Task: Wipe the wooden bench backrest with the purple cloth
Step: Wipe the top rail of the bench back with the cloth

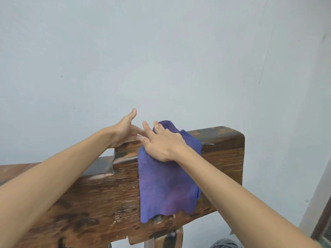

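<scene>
A plain room, likely in a home: a bare pale wall fills most of the frame, a rough dark wooden bench stands against it, and a window frame edges the lower right corner.

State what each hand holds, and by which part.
Nothing is gripped. The right hand presses flat, fingers straight, on the purple cloth draped over the bench backrest top. The left hand rests open on the backrest's top edge.

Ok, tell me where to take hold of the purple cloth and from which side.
Grip the purple cloth at its fold over the backrest top, where the right hand lies flat. Come from above and curl the fingers over the fold. The rest hangs flat against the front face, harder to pinch.
</scene>
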`<state>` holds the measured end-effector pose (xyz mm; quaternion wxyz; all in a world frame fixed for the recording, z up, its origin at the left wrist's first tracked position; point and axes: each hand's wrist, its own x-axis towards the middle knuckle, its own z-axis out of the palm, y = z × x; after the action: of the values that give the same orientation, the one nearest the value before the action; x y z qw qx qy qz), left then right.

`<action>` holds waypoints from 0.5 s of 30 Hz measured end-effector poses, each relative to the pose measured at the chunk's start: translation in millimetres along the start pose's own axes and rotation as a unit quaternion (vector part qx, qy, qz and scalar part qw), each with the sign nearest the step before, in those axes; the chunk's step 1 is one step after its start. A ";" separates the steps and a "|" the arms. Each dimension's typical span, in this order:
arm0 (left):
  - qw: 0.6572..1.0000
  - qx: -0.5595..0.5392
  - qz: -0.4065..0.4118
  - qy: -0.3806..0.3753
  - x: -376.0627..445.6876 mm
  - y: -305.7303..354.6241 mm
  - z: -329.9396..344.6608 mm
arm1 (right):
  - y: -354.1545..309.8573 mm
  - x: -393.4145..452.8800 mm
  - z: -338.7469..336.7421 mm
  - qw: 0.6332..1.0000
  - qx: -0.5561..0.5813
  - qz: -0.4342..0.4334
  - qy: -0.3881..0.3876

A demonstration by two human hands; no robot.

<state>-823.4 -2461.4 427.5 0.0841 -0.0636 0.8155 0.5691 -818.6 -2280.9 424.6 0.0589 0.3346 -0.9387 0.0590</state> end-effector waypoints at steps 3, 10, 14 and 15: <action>0.993 -0.114 0.027 0.020 -2.7 -9.2 -4.3 | -20.5 2.3 1.5 0.998 0.001 -0.057 -0.015; 0.955 -0.263 -0.005 0.138 -8.3 -38.2 -12.1 | -65.9 22.3 12.8 0.989 0.006 -0.130 -0.065; 0.946 -0.287 0.002 0.152 -15.7 -36.5 -11.6 | -66.1 30.5 8.6 0.986 0.016 -0.136 -0.093; 0.950 -0.282 -0.005 0.134 -15.7 -37.9 -12.7 | -62.9 33.0 6.3 0.987 0.018 -0.123 -0.105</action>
<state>-801.3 -2486.3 400.3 -0.0450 -0.1644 0.6254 0.7615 -804.5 -2350.7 427.9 -0.0394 0.4533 -0.8899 0.0327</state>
